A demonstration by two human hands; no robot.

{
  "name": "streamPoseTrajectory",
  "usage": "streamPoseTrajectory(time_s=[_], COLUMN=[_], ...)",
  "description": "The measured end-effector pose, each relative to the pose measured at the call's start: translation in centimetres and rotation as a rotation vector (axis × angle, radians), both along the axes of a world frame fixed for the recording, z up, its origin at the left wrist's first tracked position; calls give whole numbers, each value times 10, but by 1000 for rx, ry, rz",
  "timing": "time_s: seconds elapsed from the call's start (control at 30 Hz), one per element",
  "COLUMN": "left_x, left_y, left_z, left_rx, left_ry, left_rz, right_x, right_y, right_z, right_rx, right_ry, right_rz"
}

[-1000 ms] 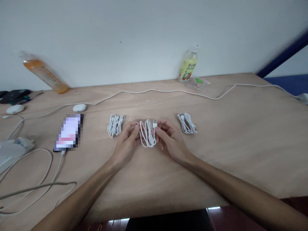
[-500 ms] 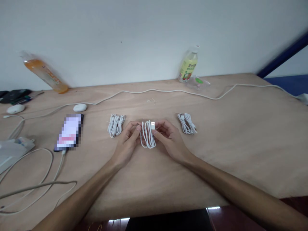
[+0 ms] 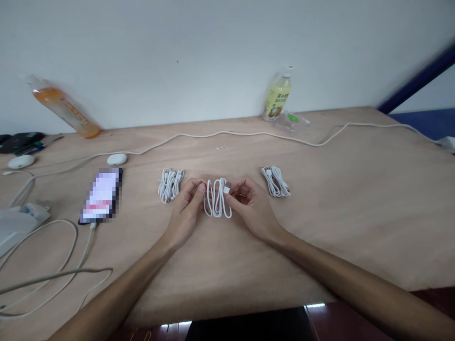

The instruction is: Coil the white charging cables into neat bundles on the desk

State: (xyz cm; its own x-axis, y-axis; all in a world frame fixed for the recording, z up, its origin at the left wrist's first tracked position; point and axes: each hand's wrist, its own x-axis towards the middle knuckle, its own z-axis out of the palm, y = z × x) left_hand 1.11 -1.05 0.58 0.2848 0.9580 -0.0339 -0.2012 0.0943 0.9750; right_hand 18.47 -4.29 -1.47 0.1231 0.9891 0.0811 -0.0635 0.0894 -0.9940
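Note:
A looped white cable is held between both hands above the middle of the table. My left hand pinches its left side, with a small dark end at the thumb tip. The fingers of my right hand are closed on its right side, beside the USB plug. To the left of my left hand lies a bundle of white cables. Another coiled white cable bundle rests to the right, beyond my right hand.
A phone with a plugged-in cable and a white case lie left. An orange bottle and a yellow-green bottle stand by the wall. A long white cord crosses the table behind the hands.
The loops between my hands have spread wider, and the USB plug has turned and tilted. Both hands keep their hold, with my left hand shifted slightly left.

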Motion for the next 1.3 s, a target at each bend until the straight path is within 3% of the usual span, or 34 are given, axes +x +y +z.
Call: streamPoseTrajectory(time_s=[0.7, 1.1, 1.3], left_x=[1, -1, -2], left_y=[-4, -4, -1], left_z=[8, 9, 6], left_rx=[79, 59, -11], left_ry=[63, 42, -53], left_rz=[-19, 59, 106], right_x=[-1, -1, 2], right_y=[1, 1, 5], right_z=[7, 11, 9], right_rx=[-170, -287, -292], right_ry=[226, 386, 618], right_rz=[-9, 166, 264])
